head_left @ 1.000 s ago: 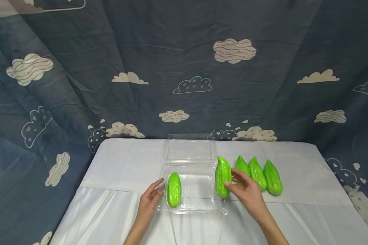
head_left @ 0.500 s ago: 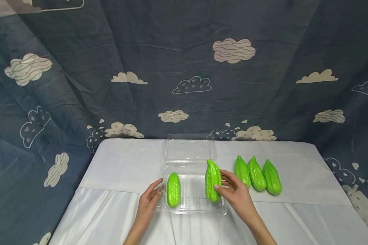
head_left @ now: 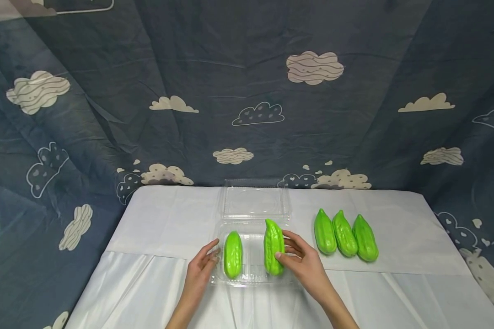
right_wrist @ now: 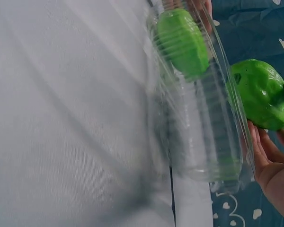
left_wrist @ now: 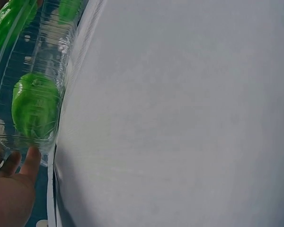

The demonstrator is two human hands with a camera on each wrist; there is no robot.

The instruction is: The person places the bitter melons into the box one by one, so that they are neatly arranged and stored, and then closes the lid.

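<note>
In the head view, a clear plastic clamshell box (head_left: 253, 274) lies with its lid (head_left: 255, 201) folded back. One green bitter melon (head_left: 233, 254) sits in its left part. My right hand (head_left: 304, 265) pinches a second bitter melon (head_left: 274, 249) between thumb and fingers, above the right part of the tray; in the right wrist view this bitter melon (right_wrist: 260, 94) hangs over the rim, apart from the floor. My left hand (head_left: 201, 265) touches the box's left side with extended fingers; the left wrist view shows the fingertips (left_wrist: 32, 158) against the wall.
Three more bitter melons, the nearest one (head_left: 324, 232), a middle one (head_left: 345, 234) and an outer one (head_left: 365, 238), lie side by side to the right on the white tablecloth (head_left: 411, 237). A dark curtain (head_left: 247, 82) with cloud prints hangs behind.
My right hand has carried its bitter melon leftward, from the box's right edge to over the tray, and a little nearer to me. The left hand stays at the box's left side.
</note>
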